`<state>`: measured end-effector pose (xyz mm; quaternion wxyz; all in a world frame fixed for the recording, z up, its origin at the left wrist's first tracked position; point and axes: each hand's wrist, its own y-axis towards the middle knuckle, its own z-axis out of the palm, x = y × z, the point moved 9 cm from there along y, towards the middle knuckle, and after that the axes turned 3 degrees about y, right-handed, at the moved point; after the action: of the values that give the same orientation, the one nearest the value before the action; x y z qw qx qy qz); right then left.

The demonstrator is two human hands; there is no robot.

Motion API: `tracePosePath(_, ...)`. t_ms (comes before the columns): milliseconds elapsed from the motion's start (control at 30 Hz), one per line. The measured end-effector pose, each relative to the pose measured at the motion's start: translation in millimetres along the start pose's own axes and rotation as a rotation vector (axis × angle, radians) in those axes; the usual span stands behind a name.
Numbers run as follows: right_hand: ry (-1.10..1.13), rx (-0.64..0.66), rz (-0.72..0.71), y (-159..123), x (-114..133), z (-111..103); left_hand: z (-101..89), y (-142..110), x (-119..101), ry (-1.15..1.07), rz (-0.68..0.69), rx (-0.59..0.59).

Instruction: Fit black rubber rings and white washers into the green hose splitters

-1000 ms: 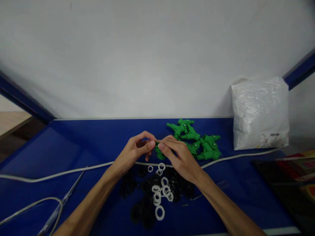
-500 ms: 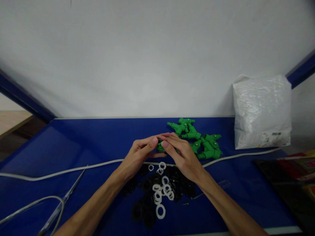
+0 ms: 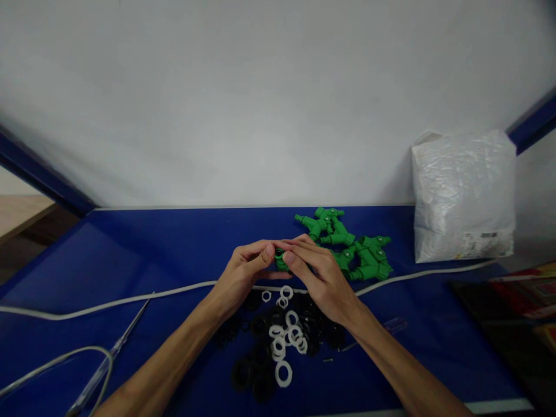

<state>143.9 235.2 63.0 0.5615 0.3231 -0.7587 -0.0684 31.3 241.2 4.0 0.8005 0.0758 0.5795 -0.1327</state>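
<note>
A small green part is resting between the fingers of the left hand and right hand, which are both holding it and hiding most of it. Nearer than the fingers, black parts are blurring together; far right, a package's label is showing unreadable print.

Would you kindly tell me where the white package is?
In the head view, the package stands at right on the table, behind the cable, right of the green fittings.
</note>
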Motion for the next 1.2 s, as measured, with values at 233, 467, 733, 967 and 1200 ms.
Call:
tracePosePath(233, -0.013, 0.003, -0.031, 0, 1, 1, 0.3, 1, 1, -0.039, 0.006, -0.014)
tracePosePath(467, -0.007, 0.015, -0.046, 0, 3, 1, -0.2, 1, 5, -0.059, -0.013, -0.003)
tracePosePath(733, -0.012, 0.016, 0.000, -1, 0, 0, -2.9, 1, 8, -0.101, -0.025, -0.011)
tracePosePath(967, 0.014, 0.028, 0.003, 0, 2, 2, -2.9, 1, 9, -0.095, -0.045, -0.015)
tracePosePath(1200, 0.028, 0.042, 0.003, -2, 0, 2, -2.2, 1, 12, -0.145, -0.075, -0.013)
